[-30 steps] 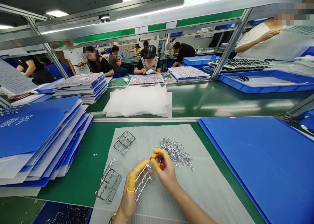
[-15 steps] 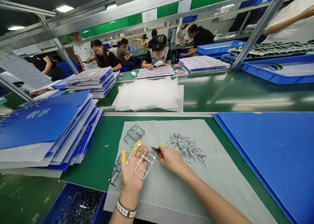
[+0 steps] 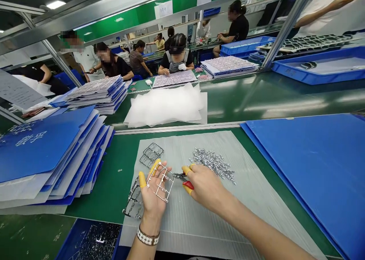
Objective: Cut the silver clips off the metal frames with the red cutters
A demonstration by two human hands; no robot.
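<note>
My left hand [image 3: 154,195], palm up with yellow finger cots on the thumb and a finger, holds a silvery plastic sprue frame [image 3: 167,189] across its palm and fingers. Small parts hang on the frame's inner bars. My right hand [image 3: 207,186], also wearing yellow cots, is closed round red-handled nippers [image 3: 188,184]; their tips reach the frame's right upper edge. Behind my right hand lies a heap of small silvery parts [image 3: 212,162]. More sprue frames [image 3: 151,154] rest beyond my left hand, and others [image 3: 133,203] lie to its left, partly hidden.
A pale sheet [image 3: 228,229] covers the green bench under my hands. Blue and white sheets are stacked at left [image 3: 51,142]; blue boards [image 3: 308,157] lie at right. Below the bench edge stands a blue bin [image 3: 94,241] of scraps. Several people work across the line.
The nippers have moved left, from just off the sprue frame to its edge, and my right hand has turned. My left hand still holds the frame. The whole view has shifted and tilted slightly.
</note>
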